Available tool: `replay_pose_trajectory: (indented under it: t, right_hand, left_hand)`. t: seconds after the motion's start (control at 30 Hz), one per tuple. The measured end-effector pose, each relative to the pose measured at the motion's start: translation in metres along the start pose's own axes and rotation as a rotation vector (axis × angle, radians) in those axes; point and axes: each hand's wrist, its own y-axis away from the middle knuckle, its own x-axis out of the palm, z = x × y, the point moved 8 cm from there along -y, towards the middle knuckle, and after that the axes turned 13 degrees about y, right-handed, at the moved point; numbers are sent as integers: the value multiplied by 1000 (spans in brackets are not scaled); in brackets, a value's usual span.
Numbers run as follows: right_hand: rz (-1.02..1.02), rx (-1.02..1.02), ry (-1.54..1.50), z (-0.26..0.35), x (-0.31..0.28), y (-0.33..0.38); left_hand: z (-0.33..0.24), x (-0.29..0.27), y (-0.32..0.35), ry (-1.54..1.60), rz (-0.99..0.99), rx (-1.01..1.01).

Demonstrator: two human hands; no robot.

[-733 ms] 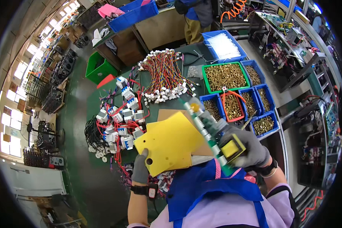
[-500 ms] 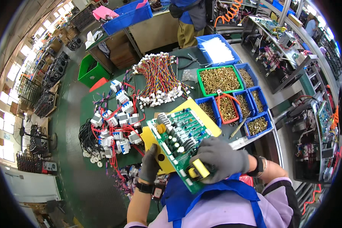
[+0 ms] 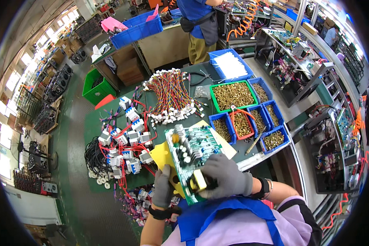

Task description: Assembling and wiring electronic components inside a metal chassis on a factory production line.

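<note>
both hands gloved, working a green circuit board (image 3: 191, 153) held low centre over the dark green bench (image 3: 95, 123), just above the blue apron (image 3: 229, 217). the board sits on a yellow backing sheet (image 3: 162, 158) whose edge sticks out at 9 o'clock.

left hand (image 3: 163, 187) at the board's 8 o'clock corner, fingers curled up around the board and sheet edge. right hand (image 3: 227, 176) at 4 o'clock, fingers closed over the near end beside a yellow-taped transformer (image 3: 198, 181). thumb contact hidden, so can't tell how firm the pinch is.

handling, my read: rigid, light-ish, weight biased to the transformer end. fragile on top, with tall caps and heatsinks (image 3: 184, 143) around centre. solder side probably spiky, gloves help. grip by bare edges or corners, not the components; don't flex it.

around it: white connectors on red and black leads (image 3: 125, 143) at 10 o'clock, a fan of coloured wire harnesses (image 3: 168, 92) at 12, bins of brass hardware (image 3: 233, 95) at 1 to 2. another person in blue stands at the far bench, 12 o'clock.
</note>
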Motion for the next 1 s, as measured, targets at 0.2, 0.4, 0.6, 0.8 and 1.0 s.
replay_pose_trajectory:
  t: [0.2,0.4,0.6,0.8,1.0]
  right_hand:
    - [-360,534,-832,-42,1,25]
    - [-437,492,-914,-39,16,34]
    - [-387,551,-1108,-35,21,30]
    - [-185,377,-631,-44,-4,10]
    - [-281,253,-96,-68,-110,-12]
  left_hand:
    - [-13,26,31,-409,36,362]
    - [-18,90,45,-568,391,438]
    - [-10,125,46,-949,489,480]
    - [0,100,7,-601,404,136]
    - [-6,53,-35,105,375,-288]
